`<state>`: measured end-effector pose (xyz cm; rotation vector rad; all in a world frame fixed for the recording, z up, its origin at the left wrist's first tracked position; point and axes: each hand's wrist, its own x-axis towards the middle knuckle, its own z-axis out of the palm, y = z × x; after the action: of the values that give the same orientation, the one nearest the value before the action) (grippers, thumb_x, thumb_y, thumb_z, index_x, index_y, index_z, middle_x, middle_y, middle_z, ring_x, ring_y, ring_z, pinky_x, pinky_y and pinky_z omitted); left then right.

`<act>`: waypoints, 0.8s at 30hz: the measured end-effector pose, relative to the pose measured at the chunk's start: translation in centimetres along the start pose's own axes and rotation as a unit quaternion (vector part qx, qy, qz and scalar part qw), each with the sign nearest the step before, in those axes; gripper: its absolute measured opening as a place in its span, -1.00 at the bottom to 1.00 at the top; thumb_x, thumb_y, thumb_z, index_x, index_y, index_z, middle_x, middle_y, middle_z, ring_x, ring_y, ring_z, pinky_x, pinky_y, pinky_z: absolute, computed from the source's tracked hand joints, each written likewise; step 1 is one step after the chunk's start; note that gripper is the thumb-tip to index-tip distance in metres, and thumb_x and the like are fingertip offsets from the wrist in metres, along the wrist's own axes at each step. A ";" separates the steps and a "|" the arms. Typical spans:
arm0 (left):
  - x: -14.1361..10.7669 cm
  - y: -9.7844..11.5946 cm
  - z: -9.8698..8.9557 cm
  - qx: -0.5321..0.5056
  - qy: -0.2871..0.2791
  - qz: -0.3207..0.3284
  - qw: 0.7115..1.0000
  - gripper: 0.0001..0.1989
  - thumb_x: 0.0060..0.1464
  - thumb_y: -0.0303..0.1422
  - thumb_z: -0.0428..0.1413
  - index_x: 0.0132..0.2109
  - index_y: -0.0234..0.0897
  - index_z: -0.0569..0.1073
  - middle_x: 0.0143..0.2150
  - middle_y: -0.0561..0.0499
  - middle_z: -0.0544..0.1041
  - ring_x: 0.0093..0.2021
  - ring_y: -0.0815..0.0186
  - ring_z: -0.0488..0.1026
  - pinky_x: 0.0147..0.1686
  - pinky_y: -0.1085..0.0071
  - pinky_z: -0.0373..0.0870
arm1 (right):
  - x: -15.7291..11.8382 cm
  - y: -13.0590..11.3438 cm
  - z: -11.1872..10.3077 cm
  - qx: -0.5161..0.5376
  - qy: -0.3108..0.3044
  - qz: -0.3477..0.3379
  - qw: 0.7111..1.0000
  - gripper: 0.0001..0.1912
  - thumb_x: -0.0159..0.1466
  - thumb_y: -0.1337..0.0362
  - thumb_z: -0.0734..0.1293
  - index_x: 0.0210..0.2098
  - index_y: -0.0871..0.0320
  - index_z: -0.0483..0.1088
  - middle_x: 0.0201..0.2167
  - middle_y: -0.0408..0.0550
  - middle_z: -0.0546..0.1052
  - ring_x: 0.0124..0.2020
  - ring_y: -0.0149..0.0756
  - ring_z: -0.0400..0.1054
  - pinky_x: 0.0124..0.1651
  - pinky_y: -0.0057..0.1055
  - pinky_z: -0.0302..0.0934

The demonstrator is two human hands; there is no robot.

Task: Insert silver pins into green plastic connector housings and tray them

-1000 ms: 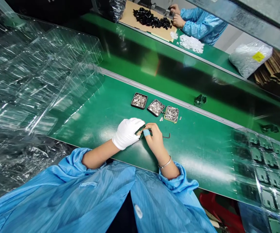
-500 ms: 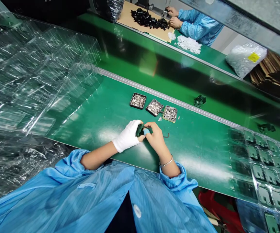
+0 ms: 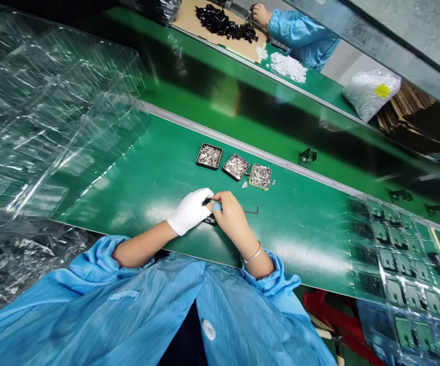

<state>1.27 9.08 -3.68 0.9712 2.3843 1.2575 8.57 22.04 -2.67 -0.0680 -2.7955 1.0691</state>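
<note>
My left hand [image 3: 190, 210], in a white fingertip-less glove, is closed round a small dark part [image 3: 209, 220]. My right hand [image 3: 230, 213], with a blue cover on one finger, presses its fingers against the same part from the right; most of the part is hidden between the hands. A thin L-shaped hex key [image 3: 253, 210] lies on the green table [image 3: 299, 223] just right of my right hand. Beyond the hands stand three small square trays of silvery metal pieces: the left tray [image 3: 209, 155], the middle one [image 3: 236, 166] and the right one [image 3: 260, 176].
Clear plastic trays [image 3: 52, 101] cover the left side. At the right, another clear tray [image 3: 403, 254] holds several green boards. A dark green part [image 3: 307, 157] rests on the belt behind the metal rail [image 3: 281, 158]. Across it, a co-worker's hand [image 3: 261, 15] is near black pieces [image 3: 225, 23].
The dark part has turned and sits lower between my hands, more covered by them. My right fingers have closed in over it. The view has shifted slightly, and one co-worker's hand is out of sight.
</note>
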 end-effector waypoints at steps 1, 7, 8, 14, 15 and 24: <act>0.0 0.0 0.1 -0.001 -0.001 -0.003 1.000 -0.88 0.00 -0.33 -0.06 -0.33 -0.27 0.32 -0.35 0.01 0.42 -0.30 0.23 0.38 -0.26 0.31 0.32 | 0.0 -0.1 0.1 0.001 0.002 0.005 1.000 -0.65 0.02 0.54 0.15 -0.21 0.16 0.28 -0.20 0.05 0.45 -0.10 -0.17 0.34 0.01 -0.23 0.26; 0.1 -0.6 -0.8 -0.074 -0.025 -0.013 0.997 -0.72 0.03 -0.24 -0.01 -0.14 -0.27 0.38 -0.13 -0.07 0.50 -0.09 0.17 0.45 -0.02 0.23 0.36 | 0.3 1.3 -2.3 0.056 -0.018 0.002 0.998 -0.68 0.14 0.48 0.18 -0.14 0.13 0.36 -0.15 -0.03 0.51 -0.11 -0.27 0.40 0.00 -0.33 0.27; 0.1 -1.1 -1.2 -0.105 -0.026 -0.017 0.994 -0.67 0.04 -0.21 0.01 -0.08 -0.27 0.37 -0.06 -0.09 0.50 -0.03 0.16 0.45 0.03 0.22 0.35 | 0.7 2.1 -3.3 0.057 -0.006 0.009 0.998 -0.71 0.18 0.44 0.19 -0.12 0.13 0.37 -0.13 -0.04 0.52 -0.11 -0.28 0.41 0.00 -0.33 0.27; 1.2 -4.1 -2.5 -0.148 0.024 -0.096 0.984 -0.62 0.01 -0.09 0.03 -0.16 -0.30 0.40 -0.15 -0.14 0.56 -0.13 0.13 0.50 -0.01 0.20 0.40 | 4.9 6.4 -7.6 -0.119 0.081 0.092 0.985 -0.72 0.25 0.41 0.16 -0.15 0.23 0.44 -0.11 0.11 0.52 -0.06 -0.12 0.38 0.02 -0.22 0.23; 1.3 -4.4 -2.4 -0.136 0.025 -0.095 0.986 -0.63 0.00 -0.09 0.02 -0.18 -0.29 0.41 -0.18 -0.12 0.57 -0.16 0.14 0.50 -0.04 0.21 0.41 | 5.8 6.6 -7.5 -0.159 0.056 0.080 0.982 -0.70 0.25 0.43 0.14 -0.12 0.23 0.44 -0.09 0.12 0.52 -0.04 -0.12 0.37 0.05 -0.23 0.21; 1.1 -3.5 -1.8 -0.032 0.013 -0.044 0.998 -0.71 0.05 -0.18 -0.05 -0.25 -0.27 0.44 -0.35 -0.02 0.52 -0.33 0.22 0.46 -0.26 0.35 0.39 | 10.8 5.7 -5.2 -0.338 -0.065 0.078 0.936 -0.70 0.21 0.51 0.17 -0.21 0.26 0.49 -0.18 0.20 0.55 -0.08 -0.03 0.38 0.22 0.03 -0.05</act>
<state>-2.04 7.29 -5.41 0.8260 2.3638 1.3120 -1.33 30.71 -1.36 -0.3060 -3.1807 0.0819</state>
